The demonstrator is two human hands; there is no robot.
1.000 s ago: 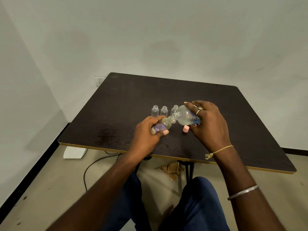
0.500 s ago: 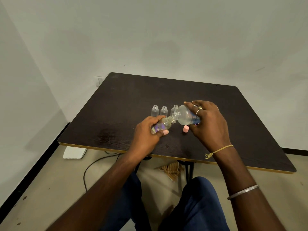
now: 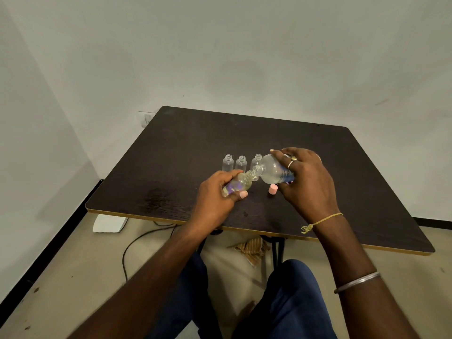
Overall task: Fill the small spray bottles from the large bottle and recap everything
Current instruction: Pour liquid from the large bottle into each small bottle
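The right hand (image 3: 305,184) curls round the large clear blue-labelled bottle (image 3: 272,168), its long axis tipped leftward, mouth meeting the neck of the small clear spray bottle (image 3: 241,184) slanted in the left hand (image 3: 215,196)'s curled grip.

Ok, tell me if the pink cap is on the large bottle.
No, the pink cap stands on the table, and the large bottle, neck open, is tipped to the small bottle in the left hand.
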